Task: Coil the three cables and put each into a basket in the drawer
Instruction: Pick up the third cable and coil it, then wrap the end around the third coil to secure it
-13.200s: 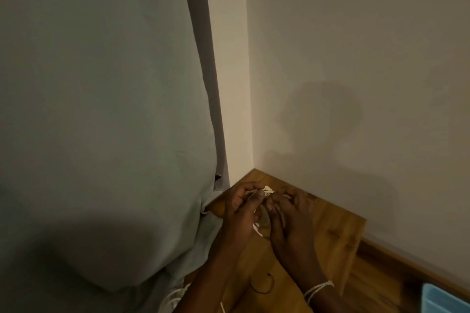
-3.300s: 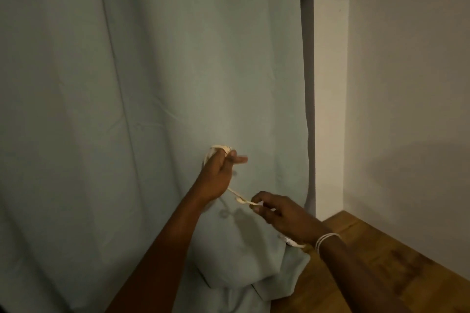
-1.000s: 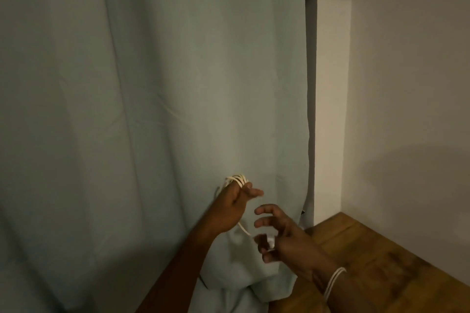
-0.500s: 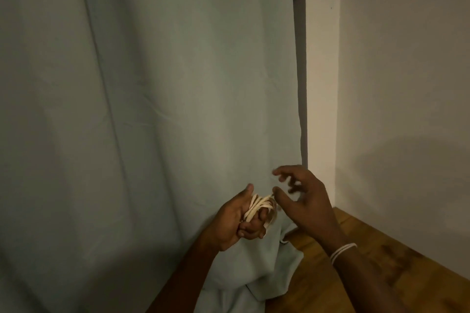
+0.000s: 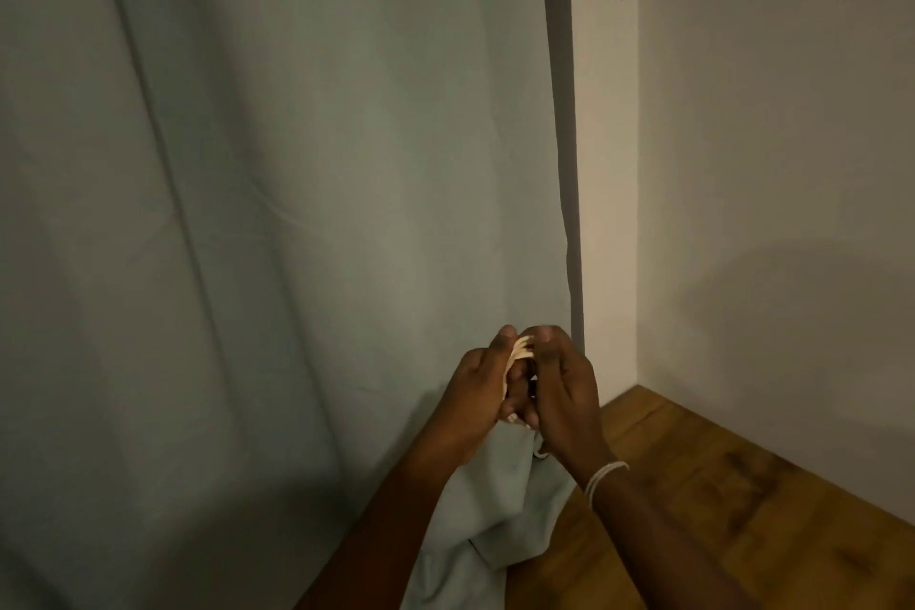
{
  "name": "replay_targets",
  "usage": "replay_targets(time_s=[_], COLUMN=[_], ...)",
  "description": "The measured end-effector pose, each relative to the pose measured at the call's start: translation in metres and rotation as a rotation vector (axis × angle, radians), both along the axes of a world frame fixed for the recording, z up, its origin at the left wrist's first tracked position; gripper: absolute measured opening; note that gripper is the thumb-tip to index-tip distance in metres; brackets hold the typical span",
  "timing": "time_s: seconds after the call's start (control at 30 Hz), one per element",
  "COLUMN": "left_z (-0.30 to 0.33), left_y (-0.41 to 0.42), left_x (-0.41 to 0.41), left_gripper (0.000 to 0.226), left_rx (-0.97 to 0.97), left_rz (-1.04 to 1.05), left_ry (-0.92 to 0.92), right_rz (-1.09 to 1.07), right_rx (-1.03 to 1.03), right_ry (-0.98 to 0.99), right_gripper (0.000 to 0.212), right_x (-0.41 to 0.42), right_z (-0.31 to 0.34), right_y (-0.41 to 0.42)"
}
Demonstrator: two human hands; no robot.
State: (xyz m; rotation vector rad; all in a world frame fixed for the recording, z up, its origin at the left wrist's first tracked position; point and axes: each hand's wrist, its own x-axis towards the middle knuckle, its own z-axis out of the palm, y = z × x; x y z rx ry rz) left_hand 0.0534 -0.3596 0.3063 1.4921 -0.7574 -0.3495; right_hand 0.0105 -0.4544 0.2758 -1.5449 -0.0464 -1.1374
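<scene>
Both hands meet in front of the curtain point(image 5: 277, 213): the left hand point(image 5: 478, 404) and the right hand point(image 5: 562, 396) each pinch the coiled white cable point(image 5: 522, 348) between them, above the wooden surface point(image 5: 718, 510)

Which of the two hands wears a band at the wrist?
The right hand: pale string bands circle its wrist. The left hand has a bare wrist. Both grip the coiled white cable between them.
</scene>
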Motion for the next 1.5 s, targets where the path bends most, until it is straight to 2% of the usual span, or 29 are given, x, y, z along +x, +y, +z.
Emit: replay_targets(time_s=[0.07, 0.13, 0.2, 0.37, 0.47, 0.57, 0.67, 0.7, 0.77, 0.83, 0.9, 0.97, 1.03, 1.13, 1.23, 1.3, 1.37, 1.43, 1.5], left_z=[-0.004, -0.009, -0.012, -0.017, -0.031, -0.054, -0.087, -0.097, -0.115, -0.127, -0.134, -0.139, -0.138, -0.128, -0.119, -0.115, -0.113, -0.112, -0.11], left_y=[-0.011, -0.019, -0.029, -0.06, -0.083, -0.108, -0.128, -0.131, -0.138, -0.143, -0.146, -0.146, -0.142, -0.133, -0.125, -0.119, -0.115, -0.11, -0.108], left_x=[-0.005, -0.008, -0.012, -0.016, -0.024, -0.025, -0.011, -0.005, 0.003, 0.01, 0.017, 0.024, 0.03, 0.04, 0.045, 0.046, 0.049, 0.05, 0.048], left_gripper=[0.054, 0.052, 0.053, 0.058, 0.053, 0.048, 0.042, 0.043, 0.045, 0.047, 0.049, 0.05, 0.048, 0.044, 0.044, 0.044, 0.044, 0.045, 0.044], left_rx=[0.058, 0.036, 0.036, 0.142, 0.174, 0.234, 0.343, 0.371, 0.399, 0.421, 0.438, 0.429, 0.395, 0.335, 0.285, 0.28, 0.271, 0.268, 0.258], left_rz=[0.21, 0.259, 0.229, 0.074, 0.109, 0.182, 0.219, 0.221, 0.227, 0.217, 0.192, 0.191, 0.207, 0.221, 0.243, 0.268, 0.3, 0.331, 0.353], left_ry=[-0.158, -0.253, -0.183, 0.148, 0.106, -0.018, -0.032, -0.034, -0.015, 0.03, 0.07, 0.123, 0.194, 0.231, 0.261, 0.262, 0.265, 0.262, 0.244], right_rz=[-0.023, -0.071, -0.132, -0.265, -0.247, -0.102, 0.04, 0.048, -0.078, -0.138, 0.047, 0.181, 0.19, 0.171, 0.197, 0.173, 0.075, -0.014, 0.008], right_rx=[0.012, 0.03, 0.062, 0.15, 0.108, 0.003, -0.042, -0.002, 0.0, -0.251, -0.545, -0.686, -0.727, -0.78, -0.738, -0.513, -0.241, -0.043, 0.061], right_ry=[-0.02, -0.019, -0.009, 0.056, 0.17, 0.398, 0.676, 0.739, 0.84, 1.015, 1.316, 1.513, 1.565, 1.514, 1.439, 1.333, 1.05, 0.761, 0.576], right_gripper=[0.046, 0.05, 0.055, 0.057, 0.058, 0.054, 0.049, 0.051, 0.051, 0.031, 0.023, 0.037, 0.057, 0.067, 0.057, 0.035, 0.019, 0.019, 0.018], right_x=[0.004, 0.006, 0.008, 0.01, 0.001, -0.013, -0.028, -0.032, -0.039, -0.046, -0.049, -0.053, -0.057, -0.066, -0.076, -0.079, -0.072, -0.063, -0.056], right_z=[-0.003, -0.005, -0.008, -0.029, -0.047, -0.061, -0.089, -0.103, -0.144, -0.193, -0.238, -0.286, -0.325, -0.344, -0.331, -0.304, -0.261, -0.202, -0.141], right_y=[-0.008, -0.019, -0.031, -0.074, -0.095, -0.117, -0.149, -0.159, -0.181, -0.197, -0.197, -0.193, -0.193, -0.195, -0.185, -0.175, -0.163, -0.143, -0.122])
